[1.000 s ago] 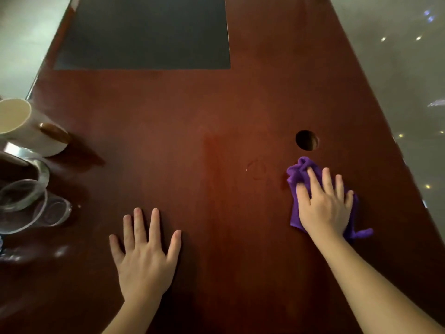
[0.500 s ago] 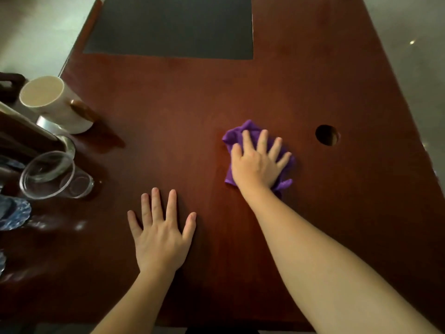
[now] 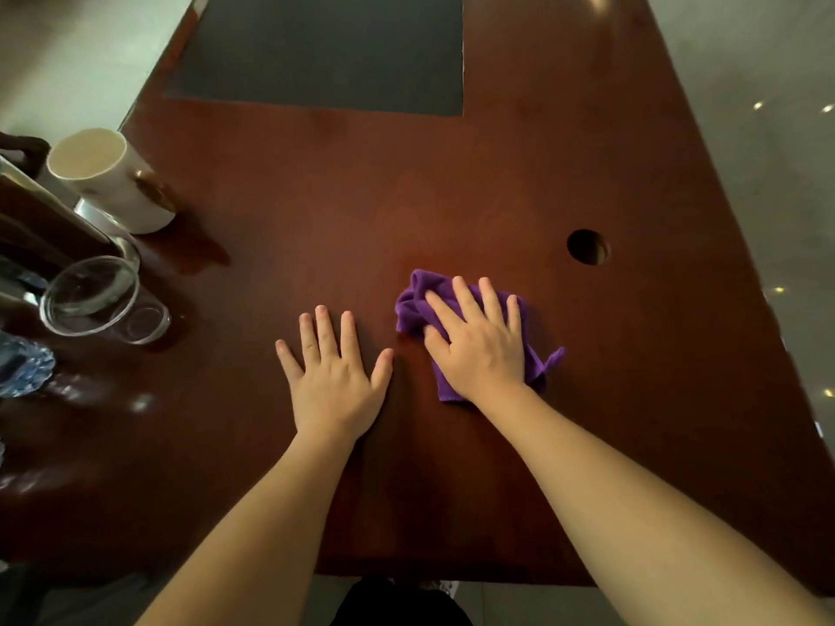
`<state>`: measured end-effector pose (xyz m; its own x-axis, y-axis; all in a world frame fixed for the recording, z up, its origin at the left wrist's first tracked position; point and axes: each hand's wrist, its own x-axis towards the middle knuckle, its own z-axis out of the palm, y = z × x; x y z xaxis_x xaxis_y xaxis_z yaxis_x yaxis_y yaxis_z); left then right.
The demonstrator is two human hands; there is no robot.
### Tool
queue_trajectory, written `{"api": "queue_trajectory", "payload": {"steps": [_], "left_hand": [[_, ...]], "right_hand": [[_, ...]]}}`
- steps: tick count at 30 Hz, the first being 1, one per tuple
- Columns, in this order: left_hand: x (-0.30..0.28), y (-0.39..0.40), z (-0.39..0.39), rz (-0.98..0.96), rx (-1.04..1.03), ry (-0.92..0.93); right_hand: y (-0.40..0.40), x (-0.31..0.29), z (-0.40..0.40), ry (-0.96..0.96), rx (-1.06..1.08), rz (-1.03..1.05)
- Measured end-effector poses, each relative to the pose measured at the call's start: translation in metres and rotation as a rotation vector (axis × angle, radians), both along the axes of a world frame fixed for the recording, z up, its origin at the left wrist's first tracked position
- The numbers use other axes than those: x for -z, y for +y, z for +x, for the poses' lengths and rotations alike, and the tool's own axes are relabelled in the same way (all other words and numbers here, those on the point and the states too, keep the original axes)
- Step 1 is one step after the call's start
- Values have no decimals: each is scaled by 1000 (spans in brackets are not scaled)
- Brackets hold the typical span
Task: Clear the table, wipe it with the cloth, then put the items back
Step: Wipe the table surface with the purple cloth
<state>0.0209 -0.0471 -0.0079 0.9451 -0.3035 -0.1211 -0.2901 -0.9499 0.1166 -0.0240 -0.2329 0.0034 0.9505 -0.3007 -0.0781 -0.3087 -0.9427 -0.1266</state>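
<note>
No legible text, labels, brands or numbers anywhere in frame. Checked the white mug [image 3: 108,178] at upper left: plain side, only a brown handle. Clear glass [image 3: 90,295] at left edge: no markings. Purple cloth [image 3: 418,300] at centre: no tag visible. Blue patterned item [image 3: 22,368] at far left too blurred to read anything

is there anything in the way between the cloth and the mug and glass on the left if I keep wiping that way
Yes, the left hand lies flat on the table just left of the cloth, which is under the right hand. Beyond it the wood is bare up to the glass and mug.
</note>
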Motion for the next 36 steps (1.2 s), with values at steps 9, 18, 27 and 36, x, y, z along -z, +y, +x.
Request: {"api": "queue_trajectory", "payload": {"steps": [9,18,27,36], "left_hand": [[7,1,-3,-26,-7,-22],[5,-2,-4,-29,-13,-39],[4,-2,-5,-19,-14,-50],[2,-1,-3,-8,-23,-28]], "right_hand": [[-136,-6,-90,55,814,8],[-119,-4,-19,70,1015,57],[3,1,78,-35,443,59],[-13,3,8,-28,-116,5]]}}
